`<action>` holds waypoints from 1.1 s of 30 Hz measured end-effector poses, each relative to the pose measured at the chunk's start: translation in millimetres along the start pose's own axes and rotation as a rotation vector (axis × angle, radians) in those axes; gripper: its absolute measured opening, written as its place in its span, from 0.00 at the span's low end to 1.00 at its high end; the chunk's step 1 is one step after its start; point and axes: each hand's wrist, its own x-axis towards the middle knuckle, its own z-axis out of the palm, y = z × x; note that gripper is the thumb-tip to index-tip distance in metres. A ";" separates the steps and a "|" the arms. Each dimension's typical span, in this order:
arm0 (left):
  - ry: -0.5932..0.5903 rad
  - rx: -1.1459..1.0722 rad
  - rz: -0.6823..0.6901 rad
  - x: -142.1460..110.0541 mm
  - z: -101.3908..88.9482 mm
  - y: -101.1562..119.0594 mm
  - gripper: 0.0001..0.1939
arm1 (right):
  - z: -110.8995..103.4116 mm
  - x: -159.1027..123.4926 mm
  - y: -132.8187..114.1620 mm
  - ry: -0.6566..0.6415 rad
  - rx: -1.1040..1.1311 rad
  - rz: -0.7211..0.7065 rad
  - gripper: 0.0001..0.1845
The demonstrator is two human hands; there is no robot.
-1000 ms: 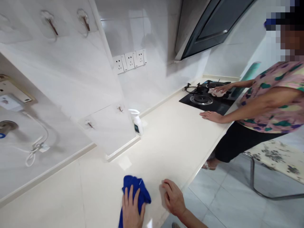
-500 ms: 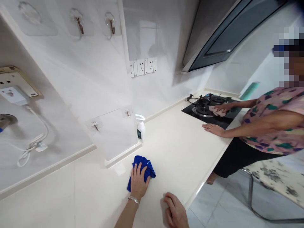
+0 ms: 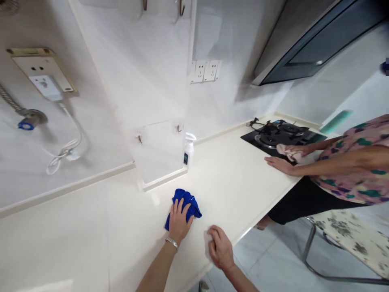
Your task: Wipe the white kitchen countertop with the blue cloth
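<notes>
My left hand (image 3: pixel 178 221) lies flat, fingers spread, pressing a bunched blue cloth (image 3: pixel 186 202) onto the cream countertop (image 3: pixel 237 182). A bracelet circles that wrist. My right hand (image 3: pixel 220 247) rests near the counter's front edge, fingers curled down against the surface, nothing visible in it. A white spray bottle (image 3: pixel 189 150) stands by the wall behind the cloth.
Another person in a patterned top stands at the right, one hand (image 3: pixel 278 164) flat on the counter, the other holding a pink cloth (image 3: pixel 287 151) at the black gas hob (image 3: pixel 279 136). Range hood above. Wall sockets (image 3: pixel 205 71), a cable, hooks. A patterned chair (image 3: pixel 349 239) on the tiled floor.
My left hand pushed the blue cloth away from me along the counter, then held near the same spot. The other person's cloth hand moved from the burners toward the hob's front edge.
</notes>
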 end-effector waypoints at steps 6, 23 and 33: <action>-0.059 0.078 0.044 -108.7 -24.1 11.7 0.29 | -1.0 -5.6 0.1 0.010 -0.009 -0.005 0.18; -0.029 0.400 -0.364 -359.6 -150.8 -110.7 0.24 | -0.9 -14.0 4.8 0.071 -0.062 -0.065 0.13; 0.375 0.439 -1.173 -425.4 -236.9 -193.9 0.42 | -0.4 -16.0 5.3 0.061 -0.095 -0.072 0.13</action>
